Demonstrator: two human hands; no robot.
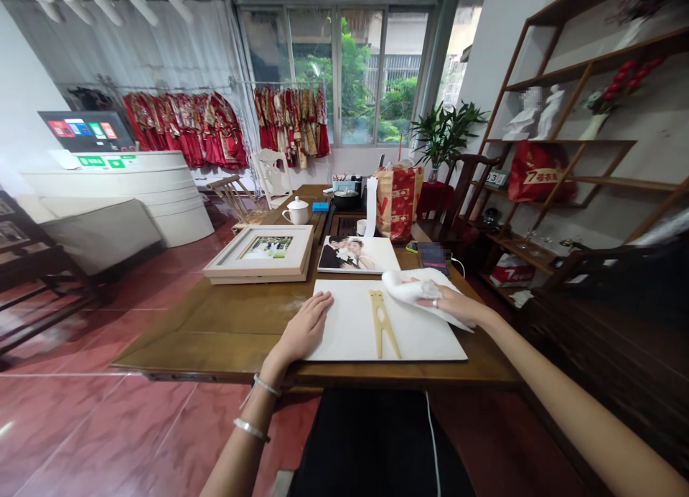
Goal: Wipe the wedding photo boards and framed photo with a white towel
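Note:
A large white board (pixel 355 332) lies flat at the near edge of the wooden table (pixel 226 324). My left hand (pixel 304 330) rests flat on its left edge, fingers stretched out. My right hand (pixel 452 303) presses a white cloth (pixel 412 285) onto the board's upper right part, fingers closed on it. A pale wooden forked tool (pixel 383 317) lies on the board between my hands.
Behind the board lie a wedding photo print (pixel 358 254) and a framed photo (pixel 261 251). Farther back stand a white teapot (pixel 297 210), a red paper bag (pixel 397 201) and a potted plant (pixel 442 134). Wooden shelves (pixel 581 159) fill the right wall. Red garments (pixel 183 127) hang at the back.

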